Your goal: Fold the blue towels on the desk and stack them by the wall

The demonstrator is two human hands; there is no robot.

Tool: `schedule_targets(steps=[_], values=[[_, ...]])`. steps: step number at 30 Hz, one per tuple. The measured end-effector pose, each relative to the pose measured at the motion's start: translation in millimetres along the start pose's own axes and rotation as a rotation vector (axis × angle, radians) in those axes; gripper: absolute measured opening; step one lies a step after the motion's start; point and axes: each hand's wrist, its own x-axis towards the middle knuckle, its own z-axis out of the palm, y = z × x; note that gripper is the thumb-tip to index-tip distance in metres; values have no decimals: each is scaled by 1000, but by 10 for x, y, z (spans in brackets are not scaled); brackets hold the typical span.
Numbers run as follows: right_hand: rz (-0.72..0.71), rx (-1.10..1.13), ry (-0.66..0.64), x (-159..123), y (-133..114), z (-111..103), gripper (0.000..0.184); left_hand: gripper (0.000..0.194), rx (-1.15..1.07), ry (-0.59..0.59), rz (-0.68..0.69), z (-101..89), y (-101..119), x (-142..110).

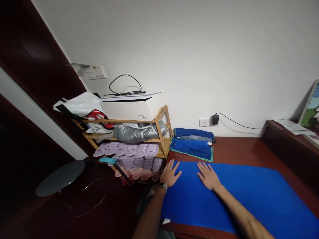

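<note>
A bright blue cloth [249, 189] lies spread over the dark red-brown wooden table [239, 149]. My left hand [169, 174] rests palm down at the cloth's left edge, fingers apart, with a watch [161, 186] on the wrist. Flat on the cloth's far part is my right hand [208, 176], its fingers spread and nothing held. A small white tag [166, 221] shows at the near left edge of the cloth. Just beyond both hands are a folded blue towel with a green border [191, 151] and another folded blue cloth [194, 132], with a clear plastic packet between them.
Left of the table stands a wooden rack [161, 132] with lilac and pink slippers [129, 151], a white box [124, 109] and bags. A round stool [61, 177] is at lower left. A black adapter [215, 119] plugs into the wall, its cable running right to a raised shelf [286, 132].
</note>
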Motion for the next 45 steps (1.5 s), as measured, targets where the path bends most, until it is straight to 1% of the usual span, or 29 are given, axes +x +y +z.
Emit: schedule_targets(steps=[2,4,6,8,9,10,12,15,17,20,22,23,24,26,27,28,30,32,34,35,36,37,38,39,40,41,42,43,45], values=[[118,-31,27,-292,669,-118,75,66,6,-1,0,-2,-6,7],[269,-61,82,-664,1459,-250,80,65,17,2,-3,-5,-8,14],[422,-68,108,-1054,2247,-369,87,64,29,1,-1,-4,-11,21],[544,-53,149,-1392,2891,-452,93,64,39,3,4,3,-18,28],[589,-33,184,-1521,3124,-476,95,65,43,3,8,8,-23,32],[618,-11,219,-1619,3291,-489,97,65,46,5,12,13,-30,37],[639,28,268,-1725,3447,-491,100,64,51,9,17,20,-41,44],[629,71,274,-1738,3436,-479,105,65,56,0,13,9,-38,50],[646,107,272,-1715,3412,-493,106,65,55,-13,7,-14,-19,48],[705,105,279,-1643,3348,-589,97,66,50,-27,1,-53,20,37],[721,41,290,-1524,3153,-705,88,66,44,-28,-7,-66,36,29],[709,3,292,-1434,2974,-767,83,66,40,-28,-10,-66,39,26],[671,-32,294,-1322,2737,-821,80,66,34,-27,-12,-63,40,24],[529,-78,275,-1047,2111,-864,75,66,20,-18,-13,-48,35,23],[404,-88,279,-893,1746,-837,73,65,13,-11,-12,-39,33,23],[308,-90,266,-736,1368,-776,71,65,7,-6,-11,-30,30,23],[152,-81,228,-440,631,-571,66,65,-5,5,-9,-14,29,22],[-32,-10,161,-201,-4,-323,67,66,-15,15,-6,-2,28,17],[-134,42,88,-39,-462,-115,69,66,-17,29,-2,10,26,9],[-152,54,53,14,-606,-43,69,66,-15,35,-1,17,22,4],[-153,60,24,47,-686,5,70,66,-13,38,-2,23,18,0],[-144,58,3,61,-699,30,71,65,-10,39,-4,27,12,-3],[-125,53,-8,54,-642,32,71,65,-7,38,-6,29,7,-6],[-99,44,-11,25,-514,17,72,65,-5,36,-7,28,2,-7],[-66,31,-6,-28,-318,-14,73,65,-3,33,-8,23,-1,-6],[-24,15,6,-108,-58,-56,74,65,-1,29,-8,17,-4,-4],[29,-4,21,-215,261,-105,75,65,1,23,-7,10,-7,-1],[92,-25,41,-349,629,-157,77,65,2,18,-7,4,-9,3],[243,-54,101,-684,1457,-251,80,65,2,14,-6,0,-14,12]])
